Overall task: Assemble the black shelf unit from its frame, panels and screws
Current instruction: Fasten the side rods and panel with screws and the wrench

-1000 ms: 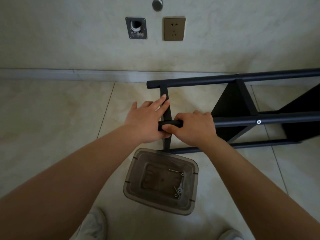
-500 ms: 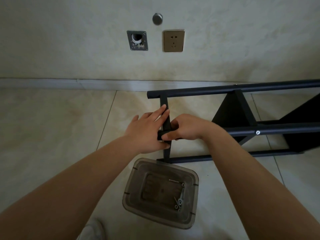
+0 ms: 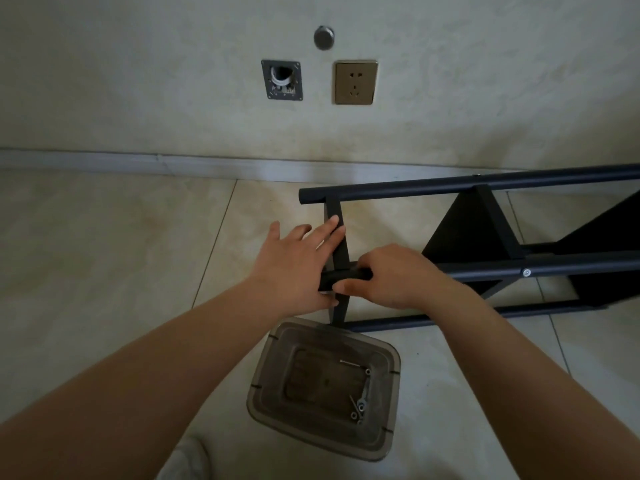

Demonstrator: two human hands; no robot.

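Head view: frame [image 3: 450, 188] lies on its side on the floor [image 3: 104, 254], stiff metal, probably light, best held by its tubes. Left hand [image 3: 294, 268] braces the crossbar [image 3: 337, 237], fingers straight; right hand [image 3: 391, 275] curls round a tube end (screws [image 3: 360, 405] wait in a tub [image 3: 266, 393]).

Tiled floor [image 3: 104, 244], socketed wall [image 3: 485, 81]

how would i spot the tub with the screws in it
Start at the black shelf frame lying on the tiled floor. Just below its near left end sits a smoky see-through tub, the only container there, with silver screws along its right side.
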